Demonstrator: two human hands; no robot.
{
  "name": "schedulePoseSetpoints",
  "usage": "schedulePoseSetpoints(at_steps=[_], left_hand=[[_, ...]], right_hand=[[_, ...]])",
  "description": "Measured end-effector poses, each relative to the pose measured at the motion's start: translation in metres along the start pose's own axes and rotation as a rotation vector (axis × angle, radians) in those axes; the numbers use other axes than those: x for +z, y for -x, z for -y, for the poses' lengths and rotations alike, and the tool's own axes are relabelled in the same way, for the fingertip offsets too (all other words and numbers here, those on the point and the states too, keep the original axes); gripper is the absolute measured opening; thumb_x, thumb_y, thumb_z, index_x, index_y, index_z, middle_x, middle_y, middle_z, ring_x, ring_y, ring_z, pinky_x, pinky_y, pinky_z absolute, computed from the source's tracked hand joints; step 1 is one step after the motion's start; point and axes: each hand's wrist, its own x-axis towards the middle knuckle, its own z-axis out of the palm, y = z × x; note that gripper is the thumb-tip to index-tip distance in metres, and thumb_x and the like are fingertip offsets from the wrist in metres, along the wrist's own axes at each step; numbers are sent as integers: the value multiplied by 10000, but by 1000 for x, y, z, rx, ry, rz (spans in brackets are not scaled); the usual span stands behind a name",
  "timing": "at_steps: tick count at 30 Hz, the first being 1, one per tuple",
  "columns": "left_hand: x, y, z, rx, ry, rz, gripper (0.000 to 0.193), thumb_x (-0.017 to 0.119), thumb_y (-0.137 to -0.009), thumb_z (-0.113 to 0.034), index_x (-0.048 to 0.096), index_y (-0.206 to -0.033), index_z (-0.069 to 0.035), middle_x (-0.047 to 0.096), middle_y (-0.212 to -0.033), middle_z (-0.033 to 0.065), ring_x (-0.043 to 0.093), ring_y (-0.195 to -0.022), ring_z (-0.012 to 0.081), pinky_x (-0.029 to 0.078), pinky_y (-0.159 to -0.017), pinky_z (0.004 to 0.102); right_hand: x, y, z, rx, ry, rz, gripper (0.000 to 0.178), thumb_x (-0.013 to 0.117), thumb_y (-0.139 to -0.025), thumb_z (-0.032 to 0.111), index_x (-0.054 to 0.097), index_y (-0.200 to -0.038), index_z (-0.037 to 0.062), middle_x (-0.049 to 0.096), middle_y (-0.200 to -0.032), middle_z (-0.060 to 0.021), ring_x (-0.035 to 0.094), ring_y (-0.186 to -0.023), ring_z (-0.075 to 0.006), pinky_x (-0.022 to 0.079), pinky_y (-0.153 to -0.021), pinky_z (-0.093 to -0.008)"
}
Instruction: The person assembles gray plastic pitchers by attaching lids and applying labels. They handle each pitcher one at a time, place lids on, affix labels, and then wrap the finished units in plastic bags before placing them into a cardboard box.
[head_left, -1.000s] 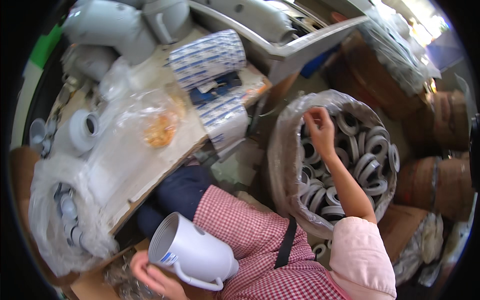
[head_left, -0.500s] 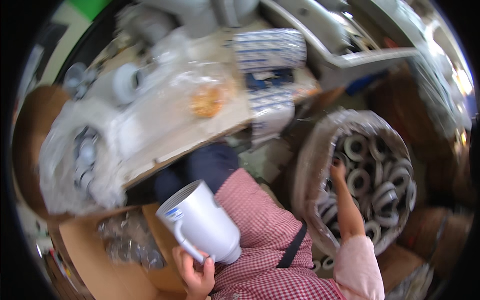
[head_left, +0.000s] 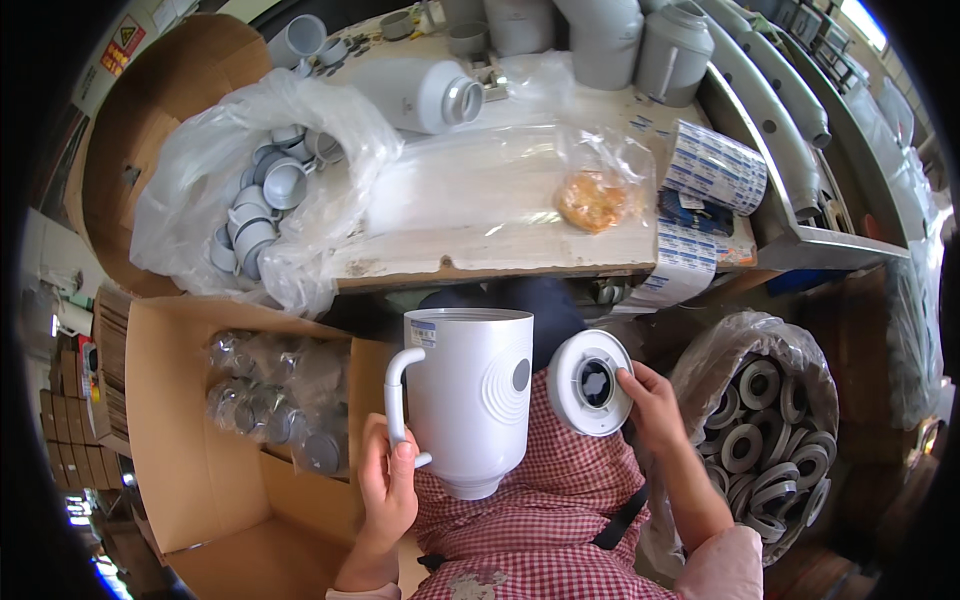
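Observation:
My left hand (head_left: 386, 485) is closed round the handle of a pale grey plastic jug body (head_left: 455, 400). Its wide mouth faces up and its narrow neck points down, over my lap. A small label sits near the rim, and a dark oval on the side lies amid moulded rings. To the right of the jug body, my right hand (head_left: 652, 405) grips a round plastic base (head_left: 566, 400) by its edge. A dark opening with a ribbed centre shows in it. A gap separates the base from the jug body.
A plastic-lined container on the right holds several ring-shaped bases (head_left: 742, 449). At left stand an open carton (head_left: 180, 420) with clear-bagged parts and a plastic bag (head_left: 180, 170) of grey cups. The worktable (head_left: 450, 205) bears jug bodies, a label roll (head_left: 715, 165) and bagged orange bits (head_left: 592, 203).
My right hand has come out of the lined container with a round base and moved left, near the jug body. The jug body now stands more upright in my left hand. The view has turned.

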Motion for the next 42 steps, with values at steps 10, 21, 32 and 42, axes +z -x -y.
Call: schedulePoseSetpoints(at_steps=[10,21,32,42], left_hand=[[-38,-19,19,10,-5,-180,525,449,-1130,-404,684,-1256,48,644,-998,-11,379,-735,37,313,-675,217],[-27,-31,9,92,101,79,537,522,-1098,-425,700,-1210,68,712,-1140,95,499,-765,61,385,-683,215],[-5,-31,-18,815,-544,281,583,770,-935,-479,407,-708,-83,763,-1040,131,772,-1028,336,643,-874,484],[-20,-77,-50,1007,-369,637,590,783,-837,-561,557,-623,-60,680,-821,56,731,-857,220,641,-799,357]], right_hand=[[-1,39,-45,-1104,1167,3,588,707,-900,112,587,-1470,27,545,-1418,-237,555,-1303,-427,450,-1121,-501],[96,54,16,-1120,543,334,457,549,-1094,258,607,-1470,5,551,-1143,-129,547,-992,-248,440,-912,-348],[87,57,25,-672,435,357,431,493,-1127,198,570,-1509,14,529,-1004,-40,466,-941,-132,395,-869,-274],[89,69,85,-666,1328,352,301,659,-1020,233,751,-879,-17,704,-753,-184,683,-624,-327,546,-593,-407]])
